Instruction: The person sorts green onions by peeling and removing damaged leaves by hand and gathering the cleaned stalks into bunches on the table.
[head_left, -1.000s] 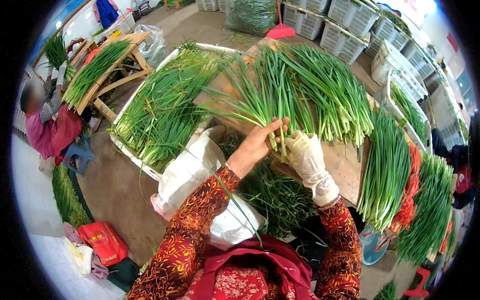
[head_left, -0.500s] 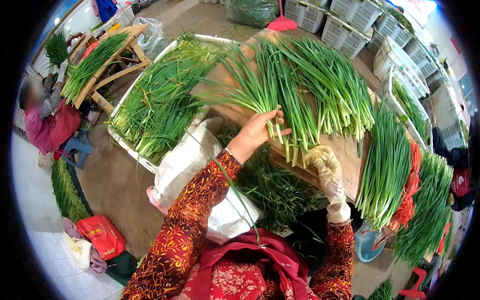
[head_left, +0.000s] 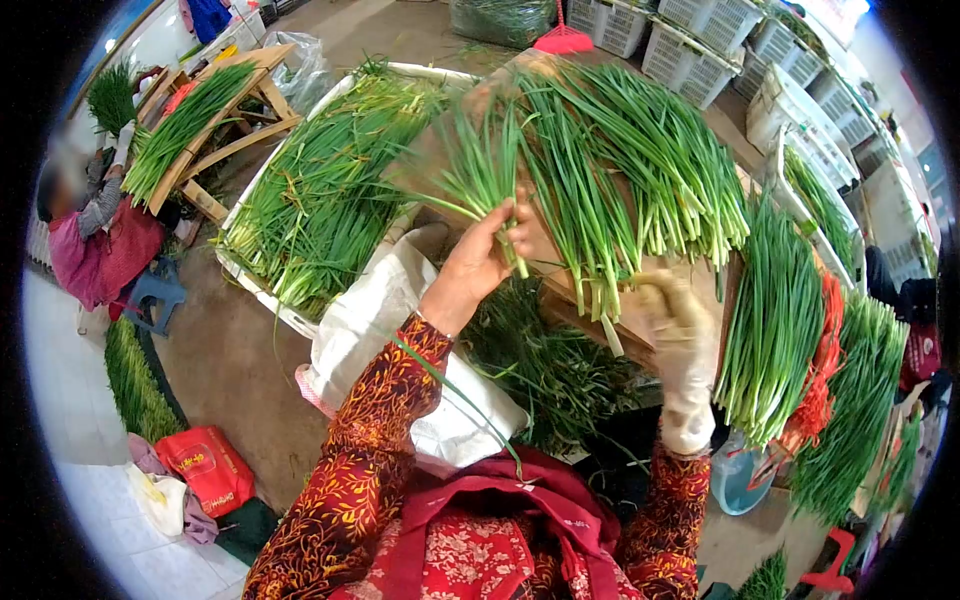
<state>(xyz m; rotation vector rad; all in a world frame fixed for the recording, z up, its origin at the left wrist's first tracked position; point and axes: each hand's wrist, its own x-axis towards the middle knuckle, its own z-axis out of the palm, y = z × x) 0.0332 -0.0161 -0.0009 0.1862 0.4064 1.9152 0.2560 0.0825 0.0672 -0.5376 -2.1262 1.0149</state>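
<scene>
Head view: left hand (head_left: 470, 270) has drawn its grasped bunch (head_left: 487, 170) away from central greens (head_left: 585, 200); right hand (head_left: 686, 328) blurred, grip unclear.

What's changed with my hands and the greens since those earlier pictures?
Your left hand has moved left, still holding its bunch, away from the middle stalks on the board. Your gloved right hand has drawn off to the right, seemingly letting go of those stalks' ends. The heap in the white crate stayed as it was.
</scene>
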